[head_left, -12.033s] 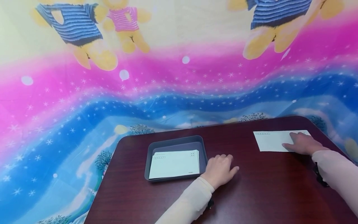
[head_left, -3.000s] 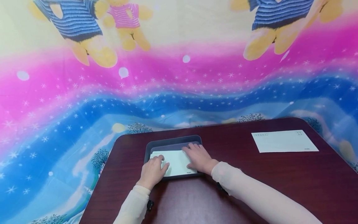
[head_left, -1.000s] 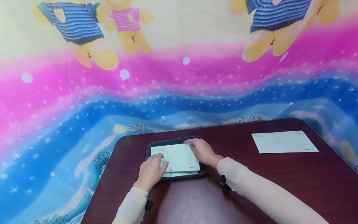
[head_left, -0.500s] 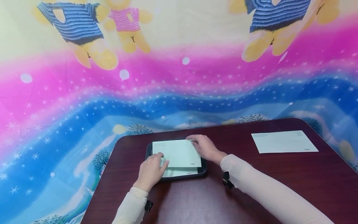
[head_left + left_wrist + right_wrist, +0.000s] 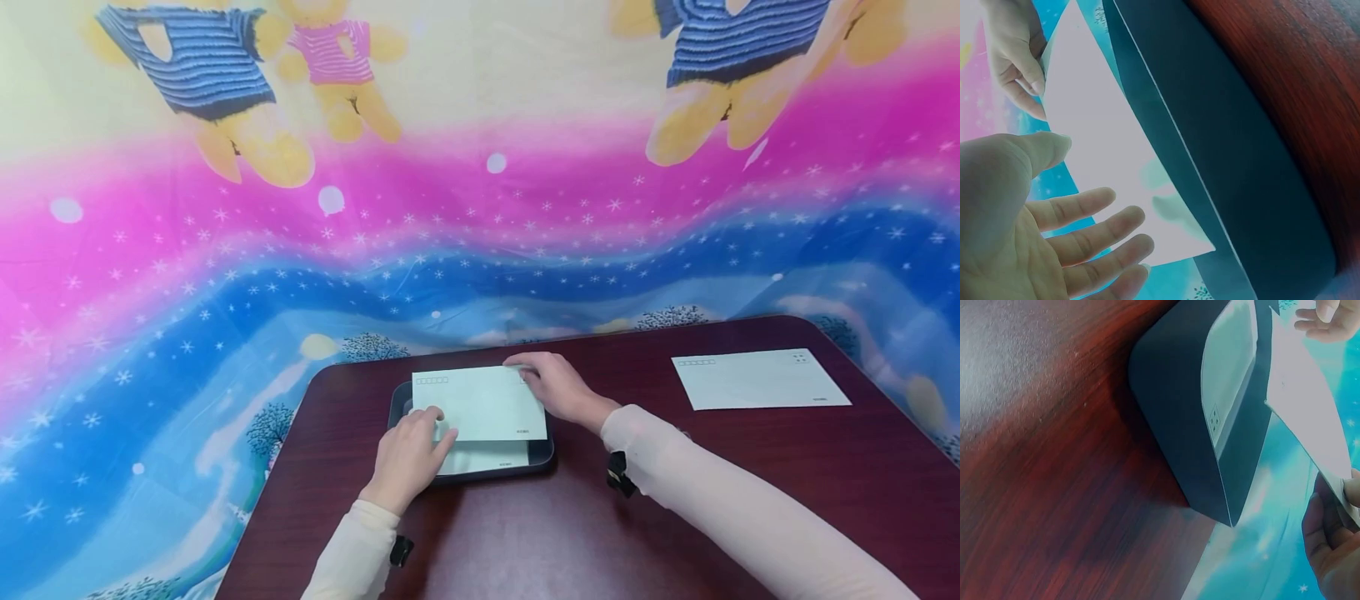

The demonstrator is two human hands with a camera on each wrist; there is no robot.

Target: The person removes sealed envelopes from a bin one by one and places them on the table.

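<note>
The envelope [image 5: 472,402] is pinched near one corner by the right hand [image 5: 564,390] and held above the tray [image 5: 542,455], in which a lower envelope [image 5: 489,456] lies; the left hand [image 5: 407,457] is spread beside it, gripping nothing. With only one end held, the free end could be let sag or twist, and an edge be caught on the tray.

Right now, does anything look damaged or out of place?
Nothing stands out. The pale rectangular paper envelope in the right grip looks undamaged above the shallow grey tray; another envelope lies flat on the dark red table.
</note>
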